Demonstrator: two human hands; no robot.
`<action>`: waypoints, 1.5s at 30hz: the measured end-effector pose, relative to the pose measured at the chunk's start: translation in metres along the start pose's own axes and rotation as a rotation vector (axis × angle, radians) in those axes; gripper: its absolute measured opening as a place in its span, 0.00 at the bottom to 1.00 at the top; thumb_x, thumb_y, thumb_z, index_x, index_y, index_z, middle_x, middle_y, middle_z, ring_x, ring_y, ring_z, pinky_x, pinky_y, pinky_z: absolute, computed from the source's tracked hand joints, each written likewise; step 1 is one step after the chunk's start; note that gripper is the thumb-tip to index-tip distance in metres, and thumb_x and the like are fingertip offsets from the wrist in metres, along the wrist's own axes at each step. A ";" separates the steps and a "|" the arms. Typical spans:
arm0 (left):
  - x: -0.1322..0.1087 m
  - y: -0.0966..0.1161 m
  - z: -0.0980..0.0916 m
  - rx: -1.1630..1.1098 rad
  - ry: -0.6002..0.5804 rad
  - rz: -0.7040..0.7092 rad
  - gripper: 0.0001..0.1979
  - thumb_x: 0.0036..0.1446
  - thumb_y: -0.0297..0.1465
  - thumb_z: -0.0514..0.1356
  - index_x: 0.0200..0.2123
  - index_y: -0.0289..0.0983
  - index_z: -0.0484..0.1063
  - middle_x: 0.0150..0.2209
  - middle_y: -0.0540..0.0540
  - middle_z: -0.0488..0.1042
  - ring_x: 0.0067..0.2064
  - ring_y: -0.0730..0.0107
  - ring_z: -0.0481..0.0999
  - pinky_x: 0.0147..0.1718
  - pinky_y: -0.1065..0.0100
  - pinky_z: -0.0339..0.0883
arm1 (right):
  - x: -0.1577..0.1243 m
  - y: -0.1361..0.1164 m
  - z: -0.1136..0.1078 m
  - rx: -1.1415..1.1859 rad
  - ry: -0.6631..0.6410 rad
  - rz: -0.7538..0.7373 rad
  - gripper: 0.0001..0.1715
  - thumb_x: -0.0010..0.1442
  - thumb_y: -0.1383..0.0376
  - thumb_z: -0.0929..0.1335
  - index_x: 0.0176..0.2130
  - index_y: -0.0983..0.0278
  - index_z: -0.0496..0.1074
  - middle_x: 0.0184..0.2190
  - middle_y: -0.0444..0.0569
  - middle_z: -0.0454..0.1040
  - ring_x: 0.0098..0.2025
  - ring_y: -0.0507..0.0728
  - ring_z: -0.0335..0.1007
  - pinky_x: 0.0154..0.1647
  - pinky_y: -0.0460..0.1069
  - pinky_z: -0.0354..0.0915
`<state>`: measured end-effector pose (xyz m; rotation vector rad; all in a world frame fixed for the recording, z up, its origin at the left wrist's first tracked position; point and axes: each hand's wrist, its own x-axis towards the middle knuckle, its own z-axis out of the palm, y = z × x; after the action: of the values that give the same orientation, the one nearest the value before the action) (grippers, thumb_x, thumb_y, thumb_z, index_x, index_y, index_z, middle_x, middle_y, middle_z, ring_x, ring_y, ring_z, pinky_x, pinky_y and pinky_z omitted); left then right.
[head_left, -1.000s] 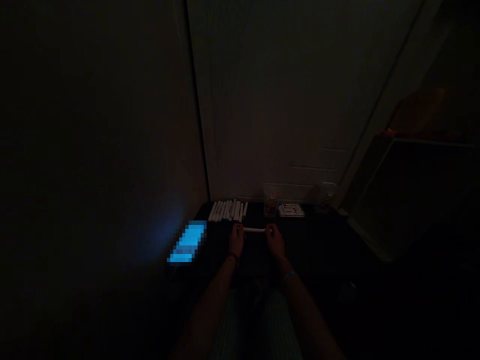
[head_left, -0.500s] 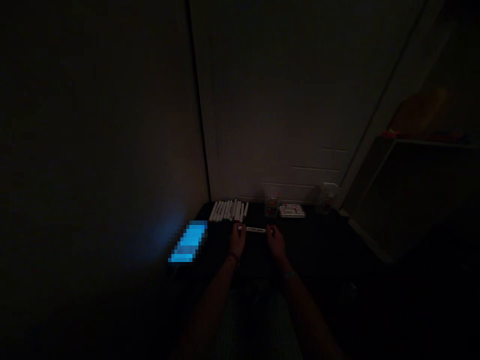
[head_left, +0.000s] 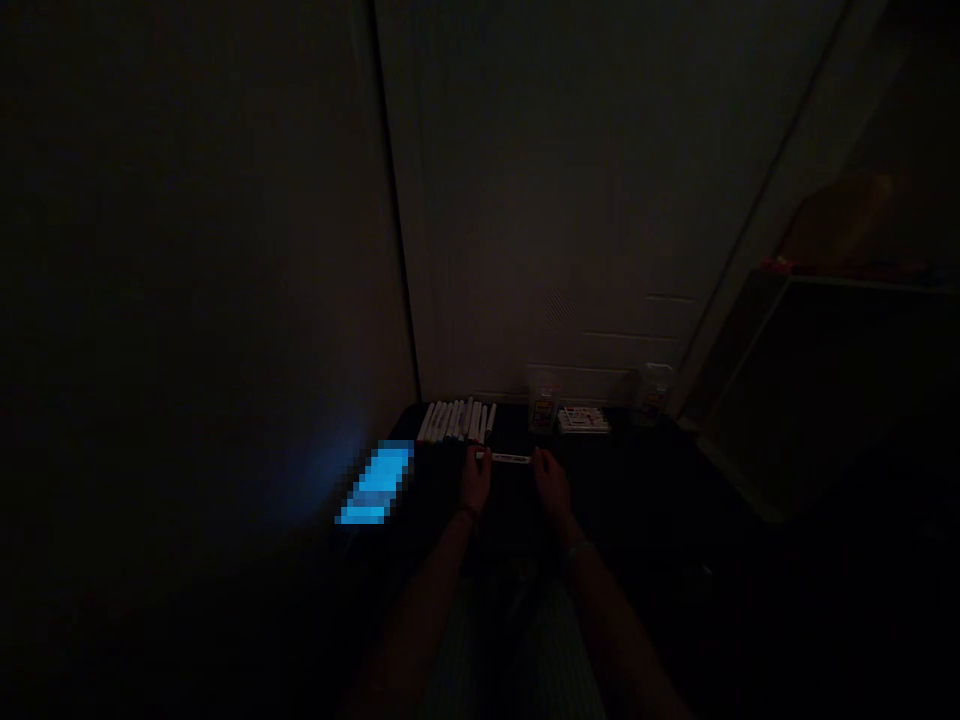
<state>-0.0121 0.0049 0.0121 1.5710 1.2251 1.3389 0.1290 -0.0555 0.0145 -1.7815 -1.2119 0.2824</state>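
Observation:
A white marker (head_left: 512, 459) lies level between my two hands, just above or on the dark table; the dimness hides which. My left hand (head_left: 475, 480) pinches its left end, and my right hand (head_left: 552, 481) closes on its right end. Beyond my left hand, several white markers (head_left: 456, 421) lie side by side in a row. Farther right is a flat stack of white markers (head_left: 583, 420), with a clear plastic case (head_left: 543, 410) on its left and another clear case (head_left: 653, 395) on its right.
A glowing, pixelated blue screen (head_left: 377, 484) sits at the table's left edge. Behind the table rises a pale wall (head_left: 585, 200), and another wall (head_left: 225, 300) borders the left side. On the right stands a shelf-like unit (head_left: 847, 285) with an orange object (head_left: 840, 220) on top.
Both hands keep their hold on the marker in nearly the same place. The picture has grown a little darker.

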 end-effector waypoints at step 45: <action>0.001 -0.007 0.001 0.082 0.015 0.027 0.14 0.53 0.41 0.48 0.36 0.37 0.62 0.27 0.47 0.70 0.29 0.71 0.69 0.30 0.70 0.61 | 0.000 0.001 0.001 -0.127 -0.059 -0.034 0.21 0.59 0.55 0.52 0.40 0.58 0.67 0.35 0.44 0.71 0.35 0.52 0.66 0.33 0.43 0.56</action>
<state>-0.0127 0.0075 0.0057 1.6420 1.2865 1.3350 0.1291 -0.0549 0.0133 -1.8705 -1.3264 0.2440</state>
